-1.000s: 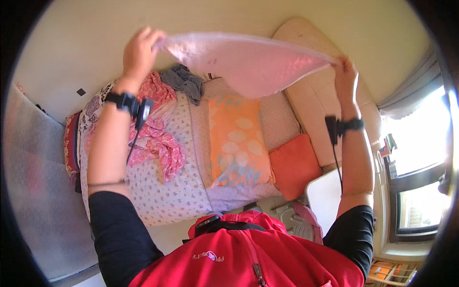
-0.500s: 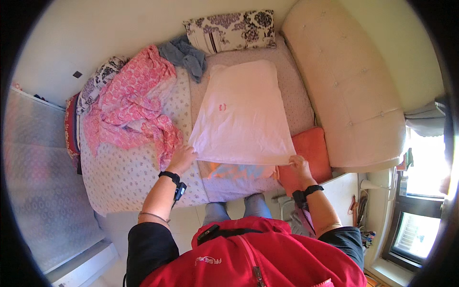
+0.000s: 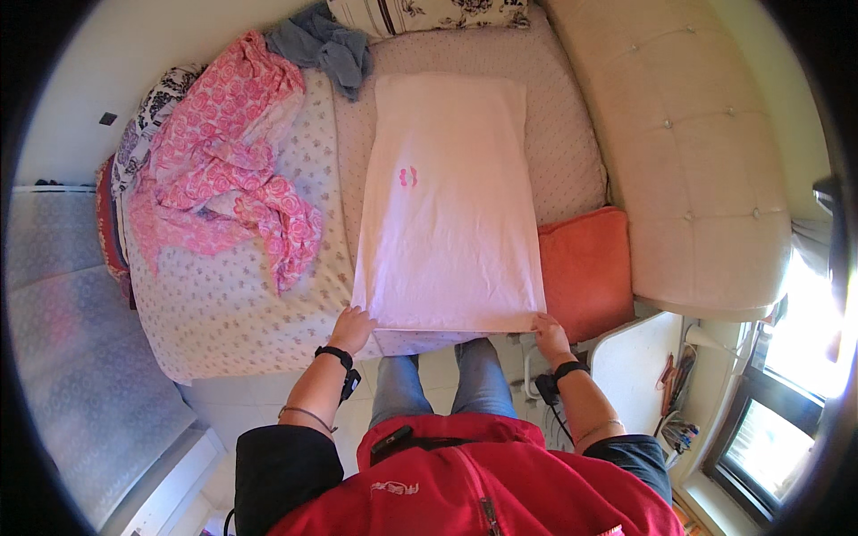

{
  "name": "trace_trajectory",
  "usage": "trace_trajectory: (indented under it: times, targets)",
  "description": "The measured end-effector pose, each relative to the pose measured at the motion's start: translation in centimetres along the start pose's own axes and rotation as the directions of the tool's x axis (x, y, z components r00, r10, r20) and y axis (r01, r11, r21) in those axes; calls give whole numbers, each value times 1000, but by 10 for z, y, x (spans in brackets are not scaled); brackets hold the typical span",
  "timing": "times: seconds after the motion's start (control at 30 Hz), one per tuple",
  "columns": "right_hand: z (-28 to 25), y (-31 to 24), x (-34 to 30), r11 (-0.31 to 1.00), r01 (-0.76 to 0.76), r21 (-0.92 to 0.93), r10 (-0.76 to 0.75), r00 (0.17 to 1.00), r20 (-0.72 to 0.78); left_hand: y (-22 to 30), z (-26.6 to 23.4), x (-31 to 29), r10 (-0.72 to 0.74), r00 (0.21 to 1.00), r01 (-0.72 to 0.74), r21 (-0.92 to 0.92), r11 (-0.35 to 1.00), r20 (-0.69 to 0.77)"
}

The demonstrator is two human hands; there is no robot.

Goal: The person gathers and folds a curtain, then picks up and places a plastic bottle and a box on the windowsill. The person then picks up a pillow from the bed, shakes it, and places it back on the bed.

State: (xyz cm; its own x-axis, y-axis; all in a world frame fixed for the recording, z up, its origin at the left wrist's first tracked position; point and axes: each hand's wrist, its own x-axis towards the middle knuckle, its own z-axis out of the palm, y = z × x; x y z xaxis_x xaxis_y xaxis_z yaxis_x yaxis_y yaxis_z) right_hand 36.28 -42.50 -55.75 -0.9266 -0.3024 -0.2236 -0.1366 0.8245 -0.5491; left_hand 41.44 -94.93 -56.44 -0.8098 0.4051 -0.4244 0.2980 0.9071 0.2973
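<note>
A pale pink cloth (image 3: 460,205) with a small darker pink print lies spread over the bed, its near edge pulled straight toward me. My left hand (image 3: 353,330) is closed on the cloth's near left corner. At the near right corner, my right hand (image 3: 550,338) pinches the same edge. Both wrists wear black bands with small devices. An orange cushion (image 3: 585,272) sits just beyond my right hand, partly covered by the cloth's right side.
The bed (image 3: 241,330) has a flowered sheet. On its left lie a crumpled pink rose-patterned cloth (image 3: 223,134) and a blue-grey cloth (image 3: 326,49). A patterned pillow (image 3: 438,13) is at the far edge. A padded beige headboard (image 3: 688,170) bounds the right.
Both hands have drawn the cloth's near edge toward me and slightly lower, so it lies flatter and covers the orange-blue patterned patch seen earlier. My view has shifted nearer the bed's front.
</note>
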Motion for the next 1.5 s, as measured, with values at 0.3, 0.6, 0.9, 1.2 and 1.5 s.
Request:
trace_trajectory:
  times: [0.3,0.6,0.9,1.2,1.5]
  targets:
    - [46,13,16,892,-400,-212,447,852,272,-2,53,58,-313,897,383,-193,903,313]
    - [87,-21,100,-149,-591,793,718,487,498,-15,73,176,-650,759,242,-919,310,-19]
    - [94,-16,100,-574,-243,782,463,691,555,6,8,159,-462,730,476,-860,-183,503]
    - [121,19,95,-466,-316,826,692,452,563,4,75,155,-462,770,424,-894,-147,441]
    - [81,-10,92,315,-442,840,780,624,36,-34,10,205,-622,754,103,-973,-206,212]
